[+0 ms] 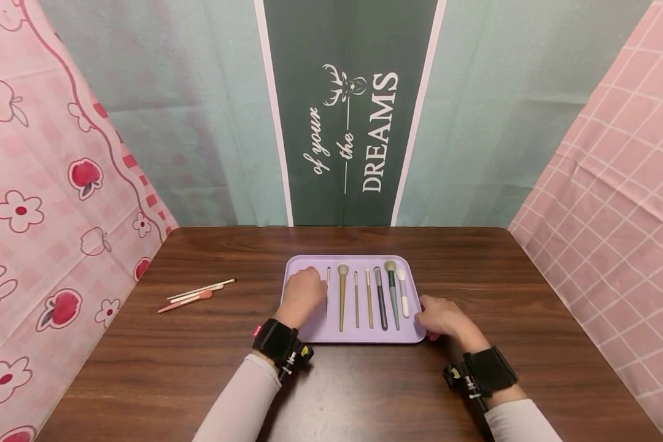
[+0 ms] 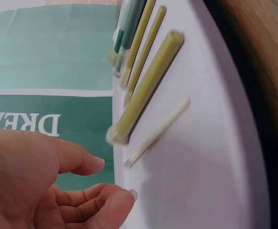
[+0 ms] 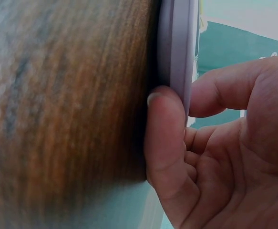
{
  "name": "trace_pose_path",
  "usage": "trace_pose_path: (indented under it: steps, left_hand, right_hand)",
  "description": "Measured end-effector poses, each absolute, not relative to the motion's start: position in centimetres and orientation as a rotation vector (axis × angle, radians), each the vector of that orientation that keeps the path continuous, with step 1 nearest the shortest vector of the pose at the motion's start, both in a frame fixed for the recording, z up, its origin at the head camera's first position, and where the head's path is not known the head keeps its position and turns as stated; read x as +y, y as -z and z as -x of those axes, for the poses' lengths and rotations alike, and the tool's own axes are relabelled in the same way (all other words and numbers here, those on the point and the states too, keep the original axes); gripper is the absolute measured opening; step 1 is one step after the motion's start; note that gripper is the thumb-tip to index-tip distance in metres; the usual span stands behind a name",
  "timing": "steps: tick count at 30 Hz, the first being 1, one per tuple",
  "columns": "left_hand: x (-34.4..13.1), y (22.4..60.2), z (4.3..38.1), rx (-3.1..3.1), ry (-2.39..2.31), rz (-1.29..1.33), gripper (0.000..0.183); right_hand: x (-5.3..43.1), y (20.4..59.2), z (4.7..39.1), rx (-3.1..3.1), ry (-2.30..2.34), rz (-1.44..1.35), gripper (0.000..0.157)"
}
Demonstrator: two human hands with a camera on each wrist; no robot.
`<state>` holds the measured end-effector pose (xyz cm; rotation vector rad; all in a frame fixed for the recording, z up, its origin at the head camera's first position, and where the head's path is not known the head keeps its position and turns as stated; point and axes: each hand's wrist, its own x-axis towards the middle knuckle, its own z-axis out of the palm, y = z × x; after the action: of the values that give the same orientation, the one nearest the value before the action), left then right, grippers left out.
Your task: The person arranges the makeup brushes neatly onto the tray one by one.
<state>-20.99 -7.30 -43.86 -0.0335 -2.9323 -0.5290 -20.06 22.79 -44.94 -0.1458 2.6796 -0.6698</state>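
A lilac tray (image 1: pixel 315 336) lies on the wooden table, bearing a row of several makeup brushes. My left hand (image 1: pixel 305 296) hovers over its left part, thumb and fingertips apart with nothing between them. Closest to those fingers is a slim pale brush (image 2: pixel 158 132), partly covered by the hand in the head view. Beside it lies a thicker olive-handled fluffy brush (image 2: pixel 150 83). At the tray's right front corner, my right hand (image 1: pixel 442 316) grips the rim, fingers curled under and thumb on top. Near that corner rests a white-handled brush (image 1: pixel 404 298).
Off to the left on the table (image 1: pixel 143 362) lie a few loose brushes, among them a pinkish one (image 1: pixel 185 302). A green printed curtain (image 1: pixel 342 209) hangs behind the table's back edge, with pink cloths on both sides.
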Motion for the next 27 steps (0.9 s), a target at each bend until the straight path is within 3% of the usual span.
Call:
trace_pose_path:
  steps: [8, 27]
  left_hand:
    - [-10.1, 42.6, 19.8, -2.944, 0.485, -0.065, 0.033]
    - [-16.7, 42.4, 17.2, -2.978, 0.282, -0.074, 0.045]
  right_hand:
    - [22.8, 44.8, 20.2, 2.673, 0.638, 0.156, 0.017]
    - [22.8, 44.8, 20.1, 2.686, 0.642, 0.180, 0.013]
